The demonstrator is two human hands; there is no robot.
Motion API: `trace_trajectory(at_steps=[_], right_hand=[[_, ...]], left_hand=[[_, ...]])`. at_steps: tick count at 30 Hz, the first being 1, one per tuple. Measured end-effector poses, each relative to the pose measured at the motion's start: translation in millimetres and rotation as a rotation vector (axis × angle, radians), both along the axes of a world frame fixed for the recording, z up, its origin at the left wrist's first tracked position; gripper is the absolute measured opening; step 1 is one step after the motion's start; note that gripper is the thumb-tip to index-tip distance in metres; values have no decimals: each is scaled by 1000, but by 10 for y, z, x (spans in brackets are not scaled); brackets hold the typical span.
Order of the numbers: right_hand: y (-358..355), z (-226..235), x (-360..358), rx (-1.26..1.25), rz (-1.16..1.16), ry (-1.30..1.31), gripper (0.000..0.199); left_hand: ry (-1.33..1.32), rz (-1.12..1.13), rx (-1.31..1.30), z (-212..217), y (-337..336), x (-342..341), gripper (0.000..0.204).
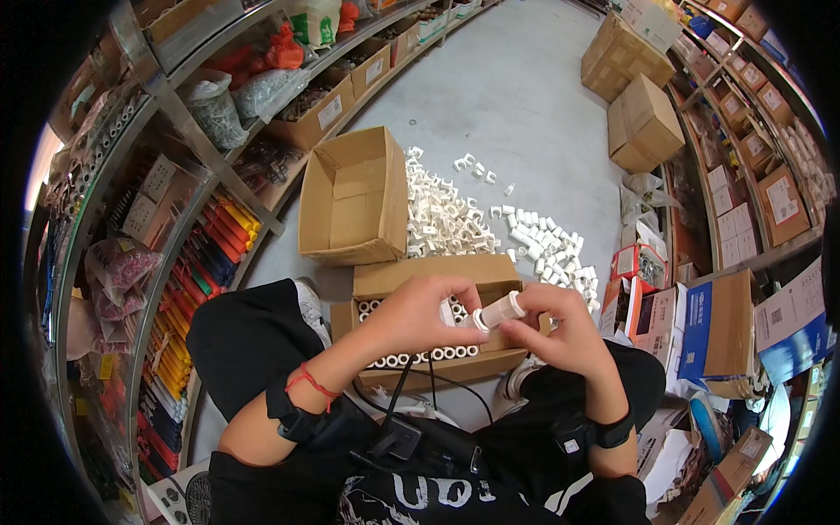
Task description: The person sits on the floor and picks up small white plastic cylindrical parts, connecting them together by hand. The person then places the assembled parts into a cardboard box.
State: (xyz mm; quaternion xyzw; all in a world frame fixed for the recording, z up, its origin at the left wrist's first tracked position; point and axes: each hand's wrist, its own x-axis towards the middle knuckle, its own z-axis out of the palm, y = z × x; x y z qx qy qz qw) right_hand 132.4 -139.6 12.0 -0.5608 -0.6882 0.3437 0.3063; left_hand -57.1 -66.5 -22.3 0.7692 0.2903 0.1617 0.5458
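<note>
Over an open cardboard box (437,269), both hands are closed around white plastic pipe fittings. My right hand (560,328) grips a short tubular fitting (502,310) with a collared end, thumb below and fingers above. From the left, my left hand (420,315) pinches a white fitting (473,322) that meets the other end to end. Whether these are joined or only touching, I cannot tell. White piece edges also show behind the left fingers, mostly hidden. Inside the box, round-ended white fittings (449,353) stand in rows, partly covered by my hands.
Beyond the box lie a heap of white U-shaped pipe clips (437,210) and a pile of white tubular fittings (547,245). An open cardboard carton (350,197) stands left of them. Loaded shelves (175,254) line both sides. Dark cables (433,376) hang in front of me.
</note>
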Motion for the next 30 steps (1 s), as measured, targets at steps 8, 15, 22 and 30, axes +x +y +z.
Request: trace_trajectory(at_steps=[8, 15, 22, 30], right_hand=[[388, -931, 427, -86, -280, -172, 16], [244, -3305, 929, -549, -386, -257, 23], [82, -3841, 859, -545, -519, -101, 34], [279, -3780, 615, -544, -549, -42, 46]], left_hand=[[-50, 86, 4, 84, 57, -8, 25], [-120, 146, -56, 155, 92, -49, 26], [-28, 201, -135, 177, 199, -96, 27], [100, 233, -263, 16, 391, -82, 22]])
